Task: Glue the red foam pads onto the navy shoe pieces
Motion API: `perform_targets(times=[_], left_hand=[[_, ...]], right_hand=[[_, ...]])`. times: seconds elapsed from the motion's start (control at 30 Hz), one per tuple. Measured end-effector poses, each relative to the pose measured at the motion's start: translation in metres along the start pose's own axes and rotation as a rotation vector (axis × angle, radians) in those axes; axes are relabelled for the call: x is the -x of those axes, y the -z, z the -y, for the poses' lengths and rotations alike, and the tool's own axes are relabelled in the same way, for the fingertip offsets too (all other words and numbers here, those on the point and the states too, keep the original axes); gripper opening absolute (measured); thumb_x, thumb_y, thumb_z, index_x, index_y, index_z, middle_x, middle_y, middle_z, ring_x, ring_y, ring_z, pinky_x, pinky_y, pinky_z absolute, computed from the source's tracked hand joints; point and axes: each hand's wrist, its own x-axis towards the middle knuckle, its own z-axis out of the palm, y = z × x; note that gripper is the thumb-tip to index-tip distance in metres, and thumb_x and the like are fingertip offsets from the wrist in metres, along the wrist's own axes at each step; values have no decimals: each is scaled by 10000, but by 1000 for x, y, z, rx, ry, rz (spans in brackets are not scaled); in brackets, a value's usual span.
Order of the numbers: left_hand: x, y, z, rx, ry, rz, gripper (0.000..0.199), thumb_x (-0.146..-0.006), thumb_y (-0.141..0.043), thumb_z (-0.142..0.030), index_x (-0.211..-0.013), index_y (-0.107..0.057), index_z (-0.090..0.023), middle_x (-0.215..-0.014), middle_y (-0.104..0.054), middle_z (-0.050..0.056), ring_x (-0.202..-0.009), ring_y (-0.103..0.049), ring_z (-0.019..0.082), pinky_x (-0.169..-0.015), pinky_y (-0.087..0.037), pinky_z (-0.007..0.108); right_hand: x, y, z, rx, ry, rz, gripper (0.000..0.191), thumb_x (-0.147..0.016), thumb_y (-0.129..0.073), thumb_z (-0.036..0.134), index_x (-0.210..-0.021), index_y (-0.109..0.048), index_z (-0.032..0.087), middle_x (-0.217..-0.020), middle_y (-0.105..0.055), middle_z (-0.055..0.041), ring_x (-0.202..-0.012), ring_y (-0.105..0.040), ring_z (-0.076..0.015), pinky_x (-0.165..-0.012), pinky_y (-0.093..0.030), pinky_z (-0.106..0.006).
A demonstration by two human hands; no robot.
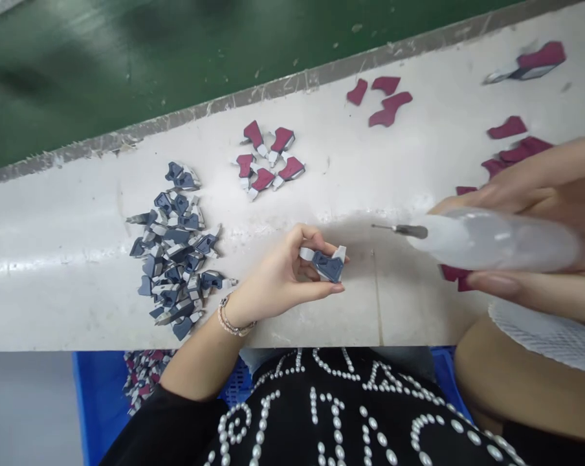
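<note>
Head view shows the left hand (283, 268) pinching a blue-grey part (329, 265) between thumb and fingers above the table (103, 278), its hollow side up and no red piece in it. The right hand (559, 178) is closed around a clear bottle (510, 241), somewhat blurred, whose thin metal nozzle (411, 231) points toward the part but is well apart from it. Whether anything wet lies in the hollow is too small to tell. Five parts with red faces (291, 169) lie grouped beyond the left hand and look finished; a larger one (542, 58) lies at the far right. Many bare parts (176, 252) sit heaped left of the left wrist, so by that heap most of the work on the table seems left. Loose red pieces (391, 109) lie beyond the nozzle, and more (508, 127) lie around the right hand, partly hidden by it. Below the table edge, a blue bin (89, 401) holds many red and grey pieces (144, 378); how many are complete cannot be told.
</note>
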Motion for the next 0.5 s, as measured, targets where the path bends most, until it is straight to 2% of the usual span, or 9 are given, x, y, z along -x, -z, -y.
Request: perform_targets(times=[0.07,0.1,0.17,0.23,0.37,0.43,0.5], left_hand=[[-1,-1,-2,9,-51,-6,403,-869,-800,-218,-1097,-469,-241,-1230,-685,101,-1077,-747,204,-798,-680,277],[-1,-1,-3,10,-76,-5,383,-878,-789,-210,-1096,-476,-235,-1233,-697,107,-1065,-755,198,-808,-682,280],[0,-3,-6,3,-120,-23,360,-880,-789,-204,-1078,-489,-224,-1225,-726,114,-1050,-769,191,-821,-688,282],[2,-4,-8,-28,-169,-96,366,-851,-822,-205,-1043,-511,-220,-1195,-750,108,-1096,-768,207,-809,-693,274],[5,-5,-7,-194,-266,-322,405,-750,-909,-204,-975,-573,-221,-1037,-779,52,-1152,-761,242,-842,-688,294],[6,-5,-5,-283,-307,-394,416,-723,-930,-215,-962,-589,-220,-996,-775,28,-1101,-778,230,-891,-671,308],[6,-4,-6,-324,-335,-418,409,-728,-929,-243,-959,-593,-215,-976,-760,19,-1041,-790,214,-887,-663,305]], right_hand=[[-4,-4,5,-47,49,62,378,-812,-836,330,-1145,-662,377,-1035,-746,-13,-980,-713,-227,-755,-612,-384],[-6,-7,6,-51,36,89,347,-837,-814,315,-1156,-687,367,-1060,-757,-9,-992,-714,-221,-781,-616,-370],[-13,-16,6,-1,-31,106,251,-879,-772,372,-1125,-740,337,-1123,-771,-10,-997,-718,-225,-823,-613,-371],[-21,-26,0,87,-71,124,256,-883,-750,436,-1102,-759,303,-1210,-760,-30,-1050,-713,-258,-898,-591,-411],[-34,-44,-22,185,-107,171,425,-851,-724,563,-1155,-729,267,-1280,-735,-62,-1125,-692,-303,-946,-563,-456],[-32,-42,-29,218,-122,174,551,-823,-722,629,-1234,-696,262,-1323,-714,-76,-1134,-686,-315,-946,-564,-472],[-20,-31,-33,292,-143,158,648,-809,-726,655,-1308,-660,247,-1330,-699,-118,-1153,-662,-354,-946,-546,-515]])
